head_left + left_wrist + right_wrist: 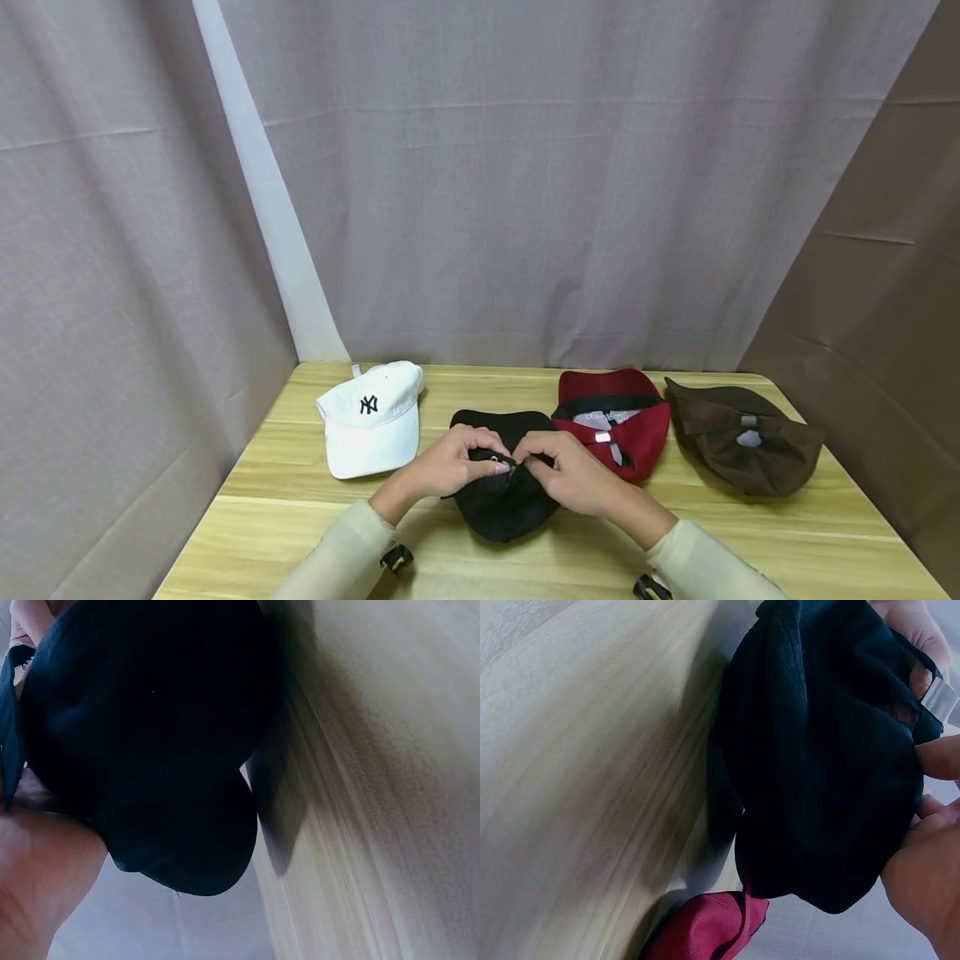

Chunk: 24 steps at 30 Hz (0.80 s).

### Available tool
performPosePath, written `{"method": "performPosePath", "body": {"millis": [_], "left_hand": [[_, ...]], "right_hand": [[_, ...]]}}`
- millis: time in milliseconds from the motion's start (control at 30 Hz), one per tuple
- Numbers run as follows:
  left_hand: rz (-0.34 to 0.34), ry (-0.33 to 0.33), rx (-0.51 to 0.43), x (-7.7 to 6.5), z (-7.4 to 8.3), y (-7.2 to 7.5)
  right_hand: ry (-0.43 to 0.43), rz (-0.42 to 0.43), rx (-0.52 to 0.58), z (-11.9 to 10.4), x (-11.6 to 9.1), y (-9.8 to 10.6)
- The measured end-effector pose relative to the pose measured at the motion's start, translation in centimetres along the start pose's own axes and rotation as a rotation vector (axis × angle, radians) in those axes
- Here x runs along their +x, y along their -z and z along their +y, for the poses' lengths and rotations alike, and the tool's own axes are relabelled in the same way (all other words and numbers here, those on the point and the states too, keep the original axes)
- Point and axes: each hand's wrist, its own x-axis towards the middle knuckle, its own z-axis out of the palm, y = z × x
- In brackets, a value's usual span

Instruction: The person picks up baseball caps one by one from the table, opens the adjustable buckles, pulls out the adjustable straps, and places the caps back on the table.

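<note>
A black cap [506,510] is between both hands at the middle of the table, its back opening toward me and its brim pointing away. My left hand [456,460] pinches the adjustment strap at the left of that opening. From the other side my right hand [573,473] pinches the strap, fingertips close to the left ones. In the right wrist view the thin strap [916,651] runs to a pale metal buckle [939,699] near the fingers. The left wrist view shows mostly the dark crown [150,712], which covers the left fingertips.
A white cap [382,442] with dark letters lies to the left, brim forward. To the right are a red cap [648,442], close beside the black one, and a brown cap [787,458] near the table's right edge. Grey curtain [562,208] hangs behind the wooden table [285,517].
</note>
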Motion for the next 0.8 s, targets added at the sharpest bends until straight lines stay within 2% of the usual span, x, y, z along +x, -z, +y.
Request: {"method": "performPosePath", "body": {"millis": [200, 800], "left_hand": [[0.01, 0.01, -0.008, -0.01, 0.11, -0.01], [0.032, -0.003, -0.05, 0.05, -0.17, 0.09]], "right_hand": [[0.022, 0.005, -0.012, 0.06, 0.03, -0.11], [0.064, -0.091, -0.005, -0.32, -0.19, 0.57]]}}
